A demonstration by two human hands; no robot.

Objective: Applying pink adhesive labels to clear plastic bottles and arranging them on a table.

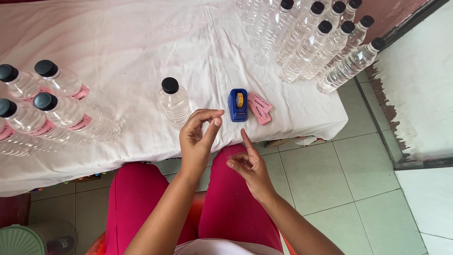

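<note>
My left hand [198, 137] is raised at the table's near edge, thumb and forefinger pinched together. My right hand [247, 163] is just below it with the forefinger pointing up; a faint strip of clear tape seems to stretch between the two hands. A single clear plastic bottle [173, 101] with a black cap stands just beyond my left hand. A small blue tape dispenser [238, 105] lies beside a little stack of pink labels [259, 107], just past my right hand.
The table has a white cloth [127, 42]. Several labelled black-capped bottles [52, 111] stand at the left. Several unlabelled bottles [321, 42] cluster at the far right corner. My pink-clad legs are below, above a tiled floor [358, 179]. A green lid [19, 241] sits bottom left.
</note>
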